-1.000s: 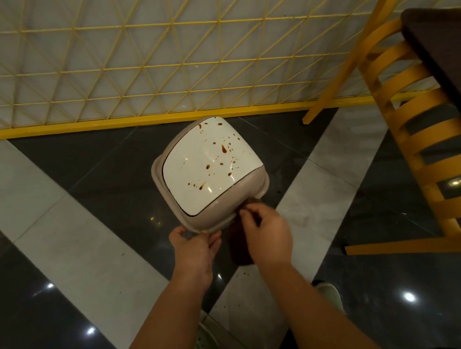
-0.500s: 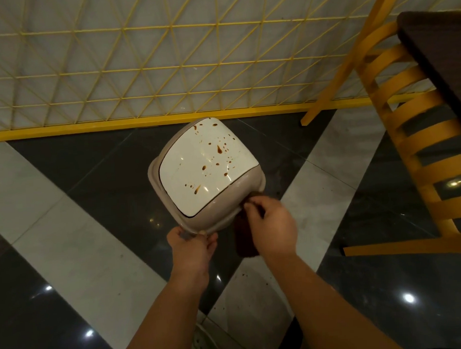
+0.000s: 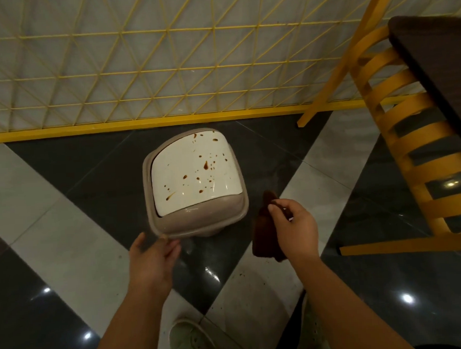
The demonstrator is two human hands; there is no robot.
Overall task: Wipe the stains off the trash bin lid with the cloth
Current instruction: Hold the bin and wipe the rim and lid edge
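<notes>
Sitting at the centre of the frame on a glossy floor (image 3: 68, 263) of dark and pale stone tiles, the trash bin (image 3: 199, 221) is a squat, rounded-square tub of matte beige plastic. Its lid (image 3: 192, 176) is a smooth, glossy white domed panel, freckled with brown stains (image 3: 205, 165) as drips and small dots, mostly toward its upper right. The left hand (image 3: 151, 258), at lower centre, has its fingers (image 3: 172, 250) loosely spread, tips touching the bin's lower left rim without clasping it. The right hand (image 3: 296, 229), just right of the bin and apart from it, pinches a dark brown cloth (image 3: 263, 234) between thumb and fingers; the soft fabric hangs limp in a long fold. A yellow wire lattice (image 3: 138, 72) fills the upper frame, and a yellow slatted wooden chair (image 3: 409, 151) stands at the right.
</notes>
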